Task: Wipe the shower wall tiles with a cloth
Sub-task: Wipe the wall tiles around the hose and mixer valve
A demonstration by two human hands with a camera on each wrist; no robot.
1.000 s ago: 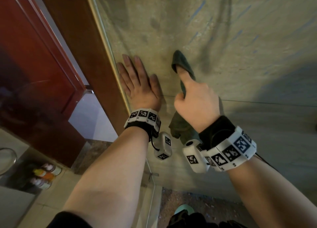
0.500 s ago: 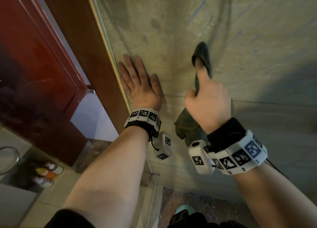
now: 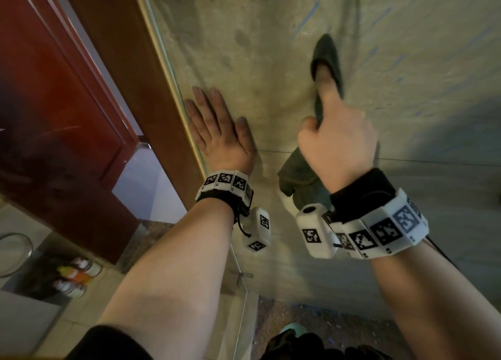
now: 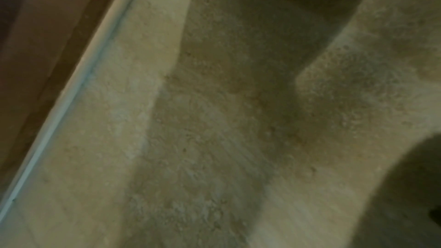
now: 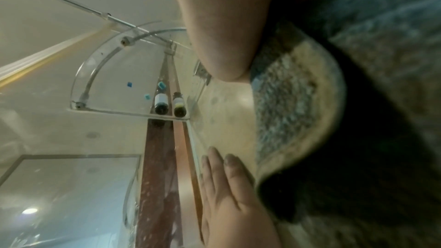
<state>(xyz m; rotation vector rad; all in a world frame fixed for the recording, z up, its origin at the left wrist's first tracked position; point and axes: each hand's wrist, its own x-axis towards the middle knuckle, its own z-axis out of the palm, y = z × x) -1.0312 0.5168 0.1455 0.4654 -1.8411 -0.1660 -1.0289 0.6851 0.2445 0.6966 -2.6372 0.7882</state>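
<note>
Beige shower wall tiles (image 3: 271,34), glass edge at left. Right hand (image 3: 336,140) clamps the dark cloth (image 3: 326,59), index finger pinning its tip to the tile; cloth's long axis runs vertical, tail hanging below the wrist. Left hand (image 3: 217,126) lies flat, fingers straight, bracing beside it. Unwiped tile lies right, nearest the right hand.

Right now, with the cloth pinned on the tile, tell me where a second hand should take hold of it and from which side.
Judging by its pose, take the cloth by the bunched tail hanging below the right hand, coming from below or the left. The upper end is pinned to the wall tile by the forefinger; the left hand lies flat nearby.
</note>
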